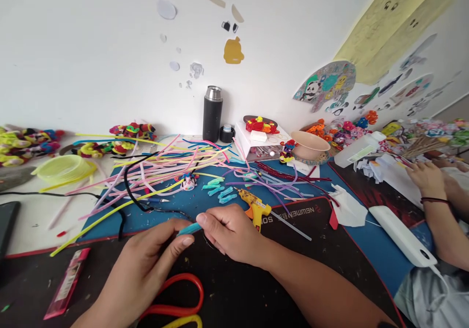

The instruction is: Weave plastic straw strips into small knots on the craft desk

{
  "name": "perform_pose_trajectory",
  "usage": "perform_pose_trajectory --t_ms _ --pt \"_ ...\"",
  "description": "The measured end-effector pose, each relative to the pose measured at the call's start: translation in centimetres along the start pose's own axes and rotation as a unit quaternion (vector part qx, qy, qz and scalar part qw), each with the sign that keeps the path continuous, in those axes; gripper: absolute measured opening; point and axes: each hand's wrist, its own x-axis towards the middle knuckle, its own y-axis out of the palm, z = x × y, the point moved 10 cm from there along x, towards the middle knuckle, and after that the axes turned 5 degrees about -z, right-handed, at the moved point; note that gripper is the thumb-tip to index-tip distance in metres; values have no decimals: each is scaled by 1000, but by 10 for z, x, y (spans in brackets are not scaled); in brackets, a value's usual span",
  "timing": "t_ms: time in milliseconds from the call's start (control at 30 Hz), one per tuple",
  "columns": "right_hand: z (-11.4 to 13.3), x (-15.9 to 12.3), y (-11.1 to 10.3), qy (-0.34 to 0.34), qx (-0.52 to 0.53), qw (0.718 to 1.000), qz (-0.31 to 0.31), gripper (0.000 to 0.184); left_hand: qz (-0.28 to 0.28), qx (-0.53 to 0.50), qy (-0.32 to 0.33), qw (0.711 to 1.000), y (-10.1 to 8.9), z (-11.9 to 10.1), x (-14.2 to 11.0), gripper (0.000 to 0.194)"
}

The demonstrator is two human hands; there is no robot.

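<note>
Between my two hands is a short bundle of light blue pipe cleaner, level above the dark mat. My left hand pinches its left end between thumb and fingers. At the other end my right hand is closed on it, with the fingertips partly hidden. Just beyond lie several short folded pipe cleaner pieces in blue and green. A yellow glue gun rests past my right hand. Below my left hand, scissors with red and yellow handles lie partly covered.
Long pink and yellow pipe cleaners spread across the back left. A black thermos stands by the wall, near a pink bowl. A pink box lies front left. At right, a co-worker's hand is beside a white device.
</note>
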Motion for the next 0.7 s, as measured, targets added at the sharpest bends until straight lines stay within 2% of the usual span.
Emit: perform_pose_trajectory --t_ms 67,167,300,400,567,700 --pt "-1 -1 0 10 0 1000 4 69 -19 39 53 998 -7 -11 -1 37" --pt "-4 -1 2 22 3 1000 7 71 -33 73 87 993 -12 -18 0 32" --pt "-7 -1 4 26 5 1000 12 66 -18 77 82 993 -9 -18 2 44" --pt "-4 1 3 4 -16 1000 15 59 -3 56 45 997 -5 -13 4 54" --pt "4 3 0 -52 -94 994 7 49 34 -3 -62 997 5 6 5 67" --pt "5 3 0 -59 -102 993 5 44 93 -94 -179 975 22 33 -2 72"
